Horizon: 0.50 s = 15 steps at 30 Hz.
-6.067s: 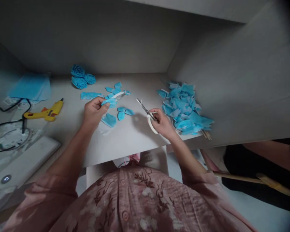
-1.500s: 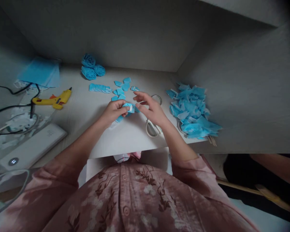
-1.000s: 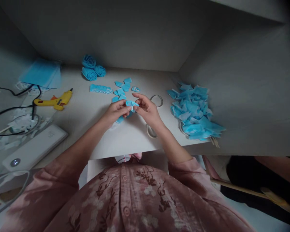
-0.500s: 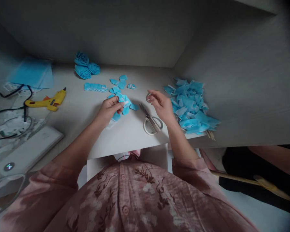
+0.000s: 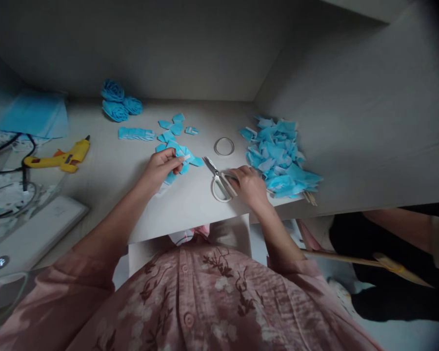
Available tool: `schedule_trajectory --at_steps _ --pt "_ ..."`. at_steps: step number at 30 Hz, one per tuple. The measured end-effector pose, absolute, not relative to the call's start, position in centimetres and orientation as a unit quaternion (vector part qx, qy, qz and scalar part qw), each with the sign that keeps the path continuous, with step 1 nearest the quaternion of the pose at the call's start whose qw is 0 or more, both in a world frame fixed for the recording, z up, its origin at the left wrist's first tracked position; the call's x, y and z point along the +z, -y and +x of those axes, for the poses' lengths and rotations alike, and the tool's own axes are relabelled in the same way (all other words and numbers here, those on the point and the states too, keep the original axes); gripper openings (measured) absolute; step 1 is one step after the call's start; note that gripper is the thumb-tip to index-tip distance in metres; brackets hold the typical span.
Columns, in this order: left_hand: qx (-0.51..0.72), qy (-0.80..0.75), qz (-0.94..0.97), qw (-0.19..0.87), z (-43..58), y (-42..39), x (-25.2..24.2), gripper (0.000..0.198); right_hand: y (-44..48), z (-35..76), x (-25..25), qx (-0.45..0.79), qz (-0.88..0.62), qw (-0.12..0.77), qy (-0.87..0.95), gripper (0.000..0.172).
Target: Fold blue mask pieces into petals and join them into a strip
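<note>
Scissors are on the table, directly left of the right hand, which is clearly the nearer one. Long axis runs diagonal: handle loops toward the body and the right, blade tips away and to the left, aimed roughly at the loose blue cutouts. Right hand: fingers bent down at the right-hand loop, touching or nearly so; can't tell if they're through it or gripping, palm side hidden. Left hand: thumb and forefinger pinching a blue piece with a small white strip on it, just left of the tips. Its outline merges with cutouts below, so can't tell if it's lifted clear of them. Thin ring sits flat beyond the scissors, near but apart. Blue scrap heap is just beyond and right of the right hand.
</note>
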<state>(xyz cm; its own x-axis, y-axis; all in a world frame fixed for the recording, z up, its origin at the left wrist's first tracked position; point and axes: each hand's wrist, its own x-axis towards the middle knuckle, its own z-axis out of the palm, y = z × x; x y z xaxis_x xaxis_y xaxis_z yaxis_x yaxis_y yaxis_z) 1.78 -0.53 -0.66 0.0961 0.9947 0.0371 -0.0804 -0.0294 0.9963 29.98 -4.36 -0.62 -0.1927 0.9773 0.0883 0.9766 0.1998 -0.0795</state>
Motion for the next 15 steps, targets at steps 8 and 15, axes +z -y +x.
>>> schedule_trajectory --at_steps 8,15 --pt "0.512 -0.436 0.513 0.534 1.9 0.5 -0.7 0.024 8.6 29.0 -1.8 -0.021 -0.590 0.061 0.805 0.053" --pt "0.503 -0.435 0.525 0.531 2.0 0.6 -0.9 0.023 9.5 29.0 -3.0 -0.019 -0.609 0.133 0.781 0.035"
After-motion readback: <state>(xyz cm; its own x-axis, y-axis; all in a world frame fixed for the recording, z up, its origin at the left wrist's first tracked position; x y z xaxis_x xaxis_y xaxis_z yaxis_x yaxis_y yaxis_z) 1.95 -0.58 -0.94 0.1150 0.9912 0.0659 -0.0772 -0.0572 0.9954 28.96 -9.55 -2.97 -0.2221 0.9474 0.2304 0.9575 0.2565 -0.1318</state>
